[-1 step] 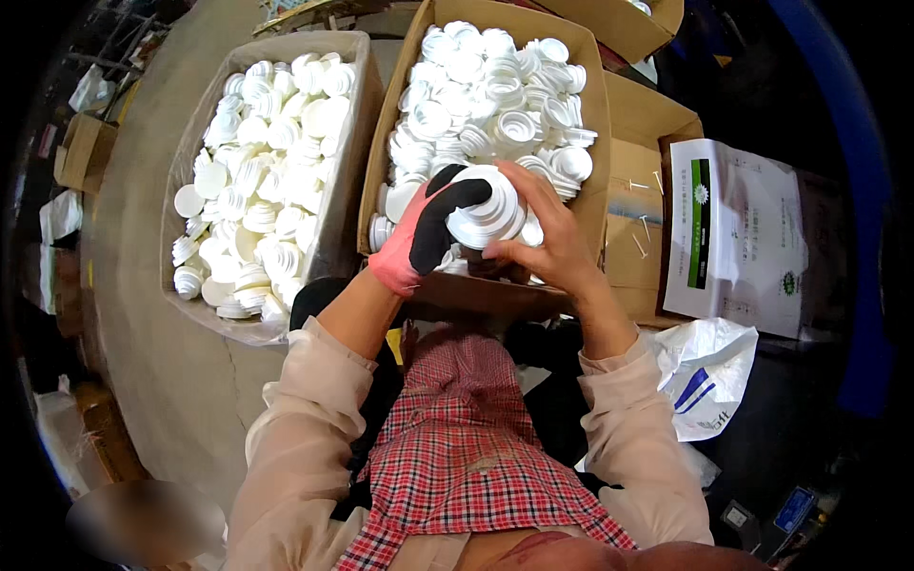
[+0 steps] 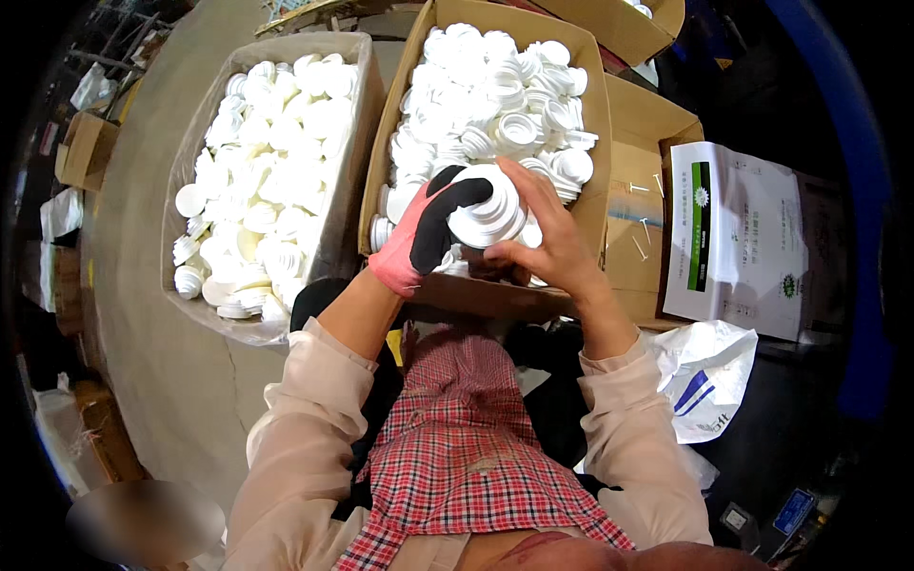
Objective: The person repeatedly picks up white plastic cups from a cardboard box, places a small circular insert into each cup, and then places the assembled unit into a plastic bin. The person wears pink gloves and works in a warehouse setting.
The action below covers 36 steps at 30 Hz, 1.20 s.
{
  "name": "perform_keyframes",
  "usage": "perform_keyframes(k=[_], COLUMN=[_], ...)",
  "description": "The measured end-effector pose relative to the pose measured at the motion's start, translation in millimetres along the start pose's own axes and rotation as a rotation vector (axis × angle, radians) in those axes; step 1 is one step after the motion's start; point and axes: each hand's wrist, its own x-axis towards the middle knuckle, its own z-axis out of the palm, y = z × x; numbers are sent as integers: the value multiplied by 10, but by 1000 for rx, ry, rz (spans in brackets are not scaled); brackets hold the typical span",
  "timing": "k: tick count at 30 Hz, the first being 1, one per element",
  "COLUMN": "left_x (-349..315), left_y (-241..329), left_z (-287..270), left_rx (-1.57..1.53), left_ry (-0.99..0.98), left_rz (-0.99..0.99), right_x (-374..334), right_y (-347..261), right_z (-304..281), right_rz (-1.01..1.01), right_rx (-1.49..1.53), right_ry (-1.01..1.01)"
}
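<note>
Both my hands are over the near edge of a cardboard box [image 2: 602, 190] heaped with white, round, ridged plastic pieces [image 2: 466, 67]. My left hand [image 2: 424, 228], in a pink and black glove, curls around a white stepped round plastic piece [image 2: 481, 214] from the left. My bare right hand [image 2: 557, 238] closes on its right side, with the thumb below and the fingers above. More white plastic shows at its lower right, and I cannot tell whether that is a separate piece. The undersides of both hands are hidden.
To the left stands a plastic-lined box [image 2: 367, 105] full of similar white pieces. A cardboard box [image 2: 633, 257] with several screws or nails lies at the right, beside a printed white carton flap [image 2: 733, 238]. Below that is a crumpled white bag [image 2: 705, 371].
</note>
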Motion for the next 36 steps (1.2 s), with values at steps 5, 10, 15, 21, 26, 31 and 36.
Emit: perform_keyframes(k=[5, 10, 15, 21, 26, 31, 36], left_x=[-31, -147, -128, -14, -80, 44, -33], left_y=[-60, -58, -414, -126, 53, 85, 195], left_z=[108, 144, 4, -808, -828, -722, -708], left_rx=[-265, 438, 353, -842, -948, -622, -238], left_ry=[87, 35, 172, 652, 848, 689, 583], left_rz=[-188, 255, 163, 300, 317, 237, 106], right_x=[-4, -21, -2, -32, -179, 185, 268], right_y=[2, -39, 160, 451, 885, 1081, 1379], right_z=[158, 266, 391, 296, 971, 1856, 2228], right_rz=[-34, -56, 114, 360, 407, 607, 813], right_rx=[-100, -201, -26, 23, -17, -242, 40], right_ry=[69, 119, 12, 83, -46, -59, 159])
